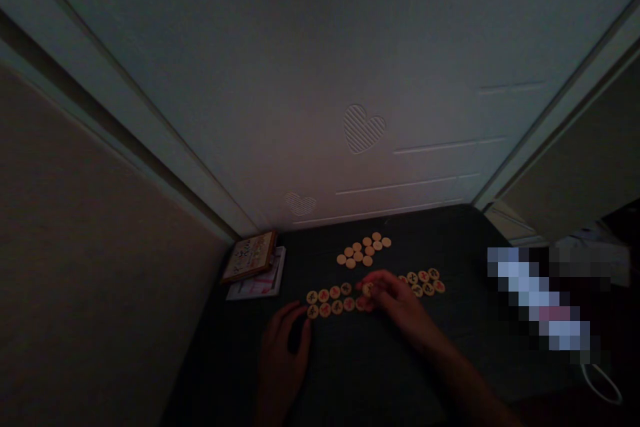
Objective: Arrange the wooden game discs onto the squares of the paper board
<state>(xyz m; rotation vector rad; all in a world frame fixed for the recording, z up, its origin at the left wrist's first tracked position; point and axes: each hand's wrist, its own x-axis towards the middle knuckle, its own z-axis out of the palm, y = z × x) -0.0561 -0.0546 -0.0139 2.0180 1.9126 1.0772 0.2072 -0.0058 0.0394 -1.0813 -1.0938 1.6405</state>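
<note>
Left hand: open, fingers loosely curved, nothing held, fingertips just beside the left end of the front row of discs. Right hand: fingers bunched and closed on one round wooden Chinese chess piece at the right end of the back row; whether lifted off the table, impossible to tell.

Face-up pieces on a dark tabletop, in two groups. Left group: two rows, four in the back plus the pinched one, five in the front, possibly one more hidden under the right fingers. Right group, just past the right hand: seven visible, four behind and three in front. Red and dark characters on the faces, too small to read.

Behind both groups, well clear of the hands: a tight cluster of about eleven blank-side-up discs.

Left of the rows: one illustrated game box, slightly askew, overlapping one white printed leaflet with pink markings.

Beyond the table: a white door with two embossed hearts, one large, one faint. At far left, a beige wall. At right, one pixelated patch, contents unreadable, and one thin white cord below it.
</note>
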